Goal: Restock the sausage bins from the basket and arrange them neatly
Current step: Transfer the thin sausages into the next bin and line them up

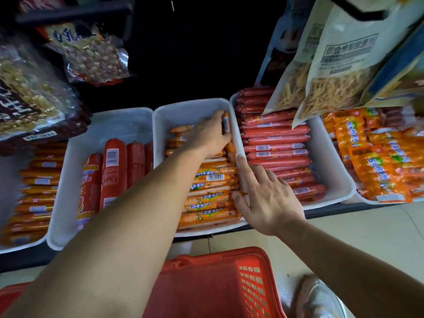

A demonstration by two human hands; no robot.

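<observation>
Restocking the middle bin with orange sausages

The left hand (210, 134) grips one orange sausage (226, 122) by its middle, against the right wall of the white middle bin (183, 106). The right hand (263, 193) holds nothing and lies with fingers spread on the stacked sausages by that wall. The sticks look light, firm and slick-wrapped, so a mid-length grip seems safest. The red basket (206, 283) sits below.

Soft, even light lies around the left hand (210, 134); beyond it, blackness. Bags (339, 65) right of it blur and bend.
</observation>
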